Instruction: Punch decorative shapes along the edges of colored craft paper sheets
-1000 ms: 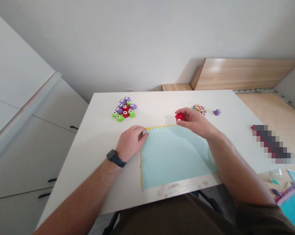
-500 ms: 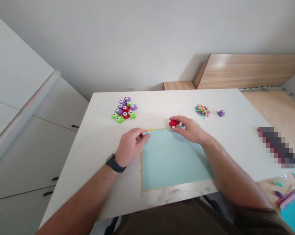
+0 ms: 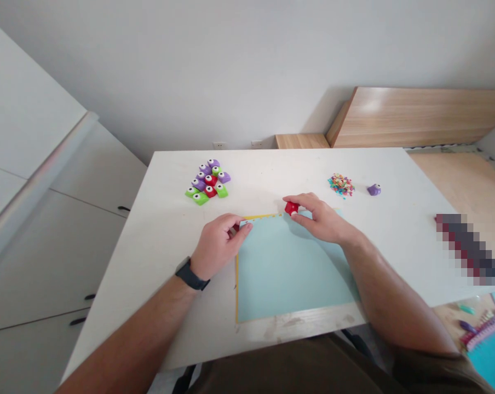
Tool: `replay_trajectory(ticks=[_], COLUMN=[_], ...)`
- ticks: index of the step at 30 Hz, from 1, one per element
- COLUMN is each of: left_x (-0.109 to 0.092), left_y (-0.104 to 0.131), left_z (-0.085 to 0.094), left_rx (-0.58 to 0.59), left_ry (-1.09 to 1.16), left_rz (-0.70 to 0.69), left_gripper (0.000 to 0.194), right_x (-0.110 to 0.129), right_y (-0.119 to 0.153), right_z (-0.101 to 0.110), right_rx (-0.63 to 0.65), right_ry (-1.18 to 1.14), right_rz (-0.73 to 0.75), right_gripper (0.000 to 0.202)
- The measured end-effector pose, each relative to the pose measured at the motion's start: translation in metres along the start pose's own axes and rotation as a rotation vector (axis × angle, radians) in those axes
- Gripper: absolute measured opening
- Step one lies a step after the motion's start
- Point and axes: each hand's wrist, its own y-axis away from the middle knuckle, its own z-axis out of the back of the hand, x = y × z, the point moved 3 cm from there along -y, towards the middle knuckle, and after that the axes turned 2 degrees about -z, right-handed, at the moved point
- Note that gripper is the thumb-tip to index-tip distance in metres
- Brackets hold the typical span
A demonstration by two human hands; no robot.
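A long black-and-red object (image 3: 469,249) is appearing pixelated, while the right hand (image 3: 318,218) is partly hiding a red plastic punch (image 3: 291,208).

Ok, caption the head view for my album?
Right hand holds a red punch at the far edge of blue paper.

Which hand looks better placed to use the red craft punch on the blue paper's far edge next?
Probably the right hand: it grips the red craft punch right at that edge. The left hand is at the far-left corner of the light-blue paper, seemingly better suited to steadying it.
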Motion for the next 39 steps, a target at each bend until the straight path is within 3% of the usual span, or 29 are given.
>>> replay_trajectory(ticks=[26, 39], left_x=[-0.0007, -0.0027], left_y=[0.0013, 0.0013], left_z=[-0.0012, -0.0012], left_rx=[-0.026, -0.020], left_ry=[0.043, 0.025], left_rz=[-0.023, -0.027], left_gripper=[0.021, 0.023], right_x=[-0.0009, -0.0013], right_y=[0.0014, 0.0010], right_z=[-0.0079, -0.0098], right_rx=[0.144, 0.147], right_ry=[0.060, 0.060], right_rz=[-0.002, -0.037], right_gripper=[0.041, 0.043])
